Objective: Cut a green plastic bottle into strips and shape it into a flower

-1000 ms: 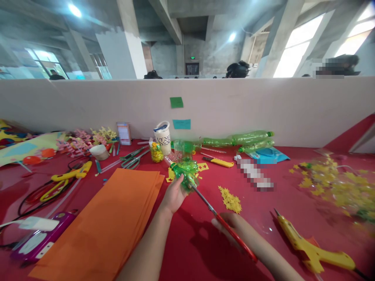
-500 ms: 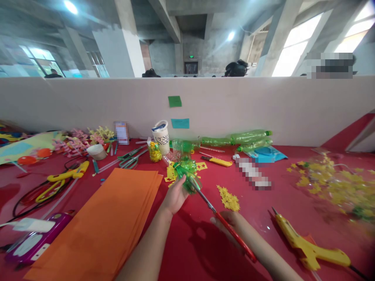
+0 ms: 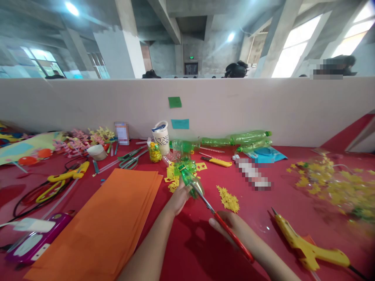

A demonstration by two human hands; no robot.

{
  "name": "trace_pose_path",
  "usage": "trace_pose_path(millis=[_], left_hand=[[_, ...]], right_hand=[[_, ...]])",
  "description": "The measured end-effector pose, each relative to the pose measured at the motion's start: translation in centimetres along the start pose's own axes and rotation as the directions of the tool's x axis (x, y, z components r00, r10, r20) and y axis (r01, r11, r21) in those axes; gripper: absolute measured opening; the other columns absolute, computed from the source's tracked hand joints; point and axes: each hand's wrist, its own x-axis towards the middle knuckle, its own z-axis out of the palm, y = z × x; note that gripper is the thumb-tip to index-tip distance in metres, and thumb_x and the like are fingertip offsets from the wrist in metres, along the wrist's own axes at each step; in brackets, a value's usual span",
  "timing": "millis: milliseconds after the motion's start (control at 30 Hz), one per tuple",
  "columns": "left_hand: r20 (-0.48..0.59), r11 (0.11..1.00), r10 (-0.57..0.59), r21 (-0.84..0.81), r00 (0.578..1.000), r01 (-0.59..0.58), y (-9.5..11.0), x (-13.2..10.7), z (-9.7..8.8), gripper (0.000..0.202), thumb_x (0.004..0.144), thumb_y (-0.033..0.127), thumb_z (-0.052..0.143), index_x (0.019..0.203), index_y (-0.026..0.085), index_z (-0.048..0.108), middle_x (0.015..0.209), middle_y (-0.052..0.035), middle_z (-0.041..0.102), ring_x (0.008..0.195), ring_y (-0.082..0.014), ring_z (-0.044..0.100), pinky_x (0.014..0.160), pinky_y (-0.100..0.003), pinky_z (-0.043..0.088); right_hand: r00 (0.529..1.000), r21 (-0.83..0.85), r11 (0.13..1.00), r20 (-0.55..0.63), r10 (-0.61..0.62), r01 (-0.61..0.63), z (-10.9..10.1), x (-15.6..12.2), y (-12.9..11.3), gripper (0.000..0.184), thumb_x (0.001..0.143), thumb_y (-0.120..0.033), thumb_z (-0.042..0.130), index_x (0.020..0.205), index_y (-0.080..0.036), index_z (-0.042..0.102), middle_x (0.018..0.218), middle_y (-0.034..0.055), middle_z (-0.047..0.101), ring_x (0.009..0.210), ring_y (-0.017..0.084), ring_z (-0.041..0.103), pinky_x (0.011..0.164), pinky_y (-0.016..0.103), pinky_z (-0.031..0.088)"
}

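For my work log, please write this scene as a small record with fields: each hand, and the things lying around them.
left hand: holds green plastic bottle top
right hand: holds red-handled scissors, blades at the bottle top
just beyond right hand: pile of yellow stars
right side: yellow glue gun
left side: orange sheets, purple power strip
farther back: yellow utility knife, patterned cup

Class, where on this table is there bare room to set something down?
Mostly bare red table shows between the left hand and right hand, and between the pile of stars and right-side glue gun. Crowded: behind the held green bottle, with scraps, cup and other bottles; and left, around orange paper.
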Motion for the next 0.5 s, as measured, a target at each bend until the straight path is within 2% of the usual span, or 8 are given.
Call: trace_pose_path(millis=[167,367,500], left_hand=[[-0.052,0.992,0.096,0.084,0.994,-0.092,-0.49,0.16,0.13,0.054,0.076,0.028,0.066,0.123,0.03,0.04,0.091,-0.0001,0.061,0.077,-0.0132,0.057,0.074,-0.026,0.043],[-0.037,0.981,0.115,0.164,0.993,-0.108,-0.39,0.13,0.36,0.057,0.079,0.033,0.061,0.129,0.029,0.032,0.084,0.0016,0.058,0.066,-0.0118,0.054,0.069,-0.027,0.043],[-0.069,0.977,0.141,0.169,0.988,-0.127,-0.3,0.21,0.11,0.055,0.078,0.03,0.062,0.126,0.03,0.035,0.094,0.0006,0.058,0.077,-0.0126,0.055,0.076,-0.027,0.043]], right_hand=[[0.999,0.024,0.999,0.006,0.039,-0.04,-0.07,0.05,-0.34,0.043,0.081,-0.056,0.047,0.062,-0.019,0.036,0.058,-0.0034,0.035,0.053,0.01,0.039,0.046,0.02,0.027],[0.99,0.1,0.985,-0.001,0.14,-0.14,0.2,0.2,-0.52,0.043,0.08,-0.055,0.049,0.06,-0.019,0.035,0.055,-0.0028,0.038,0.045,0.008,0.036,0.04,0.02,0.023],[0.991,0.082,0.988,0.004,0.132,-0.132,0.3,0.42,-0.37,0.042,0.078,-0.053,0.052,0.059,-0.019,0.036,0.053,-0.0028,0.037,0.045,0.008,0.034,0.04,0.02,0.022]])
